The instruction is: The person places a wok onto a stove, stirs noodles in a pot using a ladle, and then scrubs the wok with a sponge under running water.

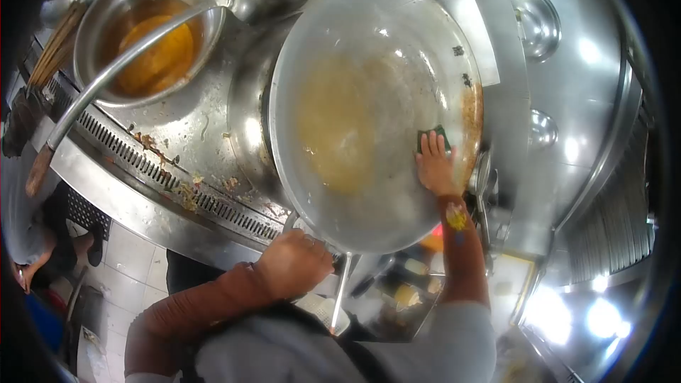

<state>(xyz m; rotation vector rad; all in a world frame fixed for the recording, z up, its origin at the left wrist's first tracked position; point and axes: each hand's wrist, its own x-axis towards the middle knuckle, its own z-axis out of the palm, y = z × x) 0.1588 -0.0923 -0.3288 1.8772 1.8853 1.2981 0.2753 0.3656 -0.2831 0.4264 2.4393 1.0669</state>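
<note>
A large metal wok (397, 220) fills the middle of the view, tilted, with cloudy yellowish water (333, 128) pooled in its left part. My right hand (434, 167) lies with fingers stretched over a dark green scouring pad (444, 135), pressing it to the wok's inner right wall. Brown stains mark the rim beside it. At the near left edge of the wok, my left hand (294, 264) is closed around its loop handle (292, 221); the fingers are partly hidden. A thin metal rod (341, 291) runs down from the near rim.
At upper left sits a metal bowl (85, 64) of orange liquid, crossed by a long wood-ended ladle (96, 89). Food scraps lie along the slotted drain (177, 183). Round metal bowls or basins (543, 21) are on the right. Another person's leg (35, 241) shows at left.
</note>
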